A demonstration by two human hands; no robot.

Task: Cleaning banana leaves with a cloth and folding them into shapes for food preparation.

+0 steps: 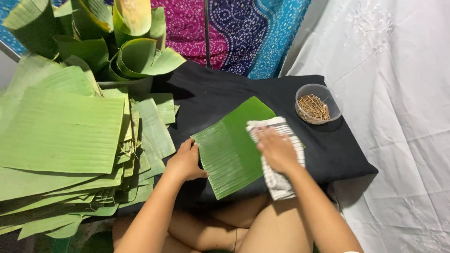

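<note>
Centre frame, the left hand (pixel 185 162) pins the thin, floppy, tear-prone banana leaf (pixel 232 147) by its edge; the right hand (pixel 277 149) presses a striped cloth (pixel 276 180) flat.

Green ribbed banana leaf (pixel 232 147); white cloth (pixel 276 154) with thin dark stripes; black mat (pixel 328 150); clear bowl (pixel 318 104) of seemingly tan sticks; magenta-and-blue dotted fabric (pixel 243 33).
</note>
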